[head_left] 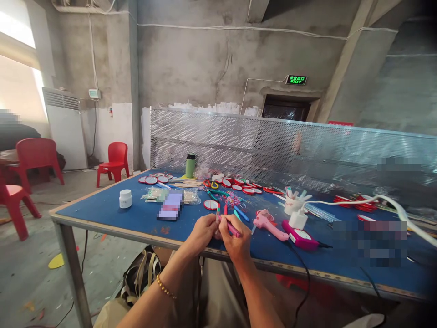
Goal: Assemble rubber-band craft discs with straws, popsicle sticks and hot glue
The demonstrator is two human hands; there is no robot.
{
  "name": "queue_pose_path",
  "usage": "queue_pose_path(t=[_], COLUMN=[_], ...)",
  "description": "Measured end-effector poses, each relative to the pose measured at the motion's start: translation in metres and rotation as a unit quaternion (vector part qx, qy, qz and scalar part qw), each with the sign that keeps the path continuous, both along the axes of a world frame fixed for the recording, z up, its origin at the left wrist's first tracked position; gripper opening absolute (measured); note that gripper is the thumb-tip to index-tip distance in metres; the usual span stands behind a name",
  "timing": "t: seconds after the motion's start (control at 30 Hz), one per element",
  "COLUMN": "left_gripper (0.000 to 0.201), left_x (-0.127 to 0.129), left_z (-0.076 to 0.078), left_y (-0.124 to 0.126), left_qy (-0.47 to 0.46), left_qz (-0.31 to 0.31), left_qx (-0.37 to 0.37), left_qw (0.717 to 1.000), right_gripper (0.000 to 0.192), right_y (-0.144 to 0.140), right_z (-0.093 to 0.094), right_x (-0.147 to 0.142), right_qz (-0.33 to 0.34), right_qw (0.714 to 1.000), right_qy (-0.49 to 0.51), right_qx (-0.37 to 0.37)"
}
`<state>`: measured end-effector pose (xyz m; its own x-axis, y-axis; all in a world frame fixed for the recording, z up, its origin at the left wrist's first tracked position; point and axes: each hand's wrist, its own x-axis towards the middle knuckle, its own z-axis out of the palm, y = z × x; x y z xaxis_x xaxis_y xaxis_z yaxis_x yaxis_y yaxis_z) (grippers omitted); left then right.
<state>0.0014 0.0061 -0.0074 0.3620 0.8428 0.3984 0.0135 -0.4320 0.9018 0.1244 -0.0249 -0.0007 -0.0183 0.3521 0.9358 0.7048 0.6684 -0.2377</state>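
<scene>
Near the table's front edge, my left hand (204, 231) is closed round a small white stick (218, 208) with a red and green tip. Close against it, my right hand (235, 241) grips a pink marker (234, 228) like a pen. Where the two hands meet, the fingertips are partly hidden. Just beyond them lie a round red-rimmed disc (210, 205), a red marker (226, 209), a teal marker (237, 215) and a blue marker (241, 213). To the right of my right hand rests a pink hot glue gun (271, 224).
Right of the glue gun are a magenta box (301, 237), a white plug adapter (298, 219) with a cable, and a white cup (292, 206) of sticks. On the left stand a white jar (125, 199) and a phone (171, 203). A green bottle (190, 166) stands behind, before a perforated metal screen (211, 141).
</scene>
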Motion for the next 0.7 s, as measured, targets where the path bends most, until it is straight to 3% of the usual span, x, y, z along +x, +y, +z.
queue_pose_path(t=[0.43, 0.57, 0.7], left_gripper=[0.033, 0.025, 0.022], left_x=[0.000, 0.002, 0.003], left_z=[0.001, 0.001, 0.002], left_y=[-0.001, -0.002, -0.006], left_qy=[-0.008, -0.061, -0.095], left_qz=[0.004, -0.043, -0.028], left_qx=[0.002, -0.066, -0.115], left_qw=[1.000, 0.995, 0.988], right_gripper=[0.018, 0.016, 0.021], right_y=[0.001, -0.001, -0.007], right_z=[-0.001, 0.003, 0.016], right_x=[0.000, 0.005, 0.025], right_qz=[-0.009, -0.001, 0.004], right_qw=[1.000, 0.996, 0.982], right_qy=[0.020, 0.087, 0.186], right_qx=[0.010, -0.004, -0.026])
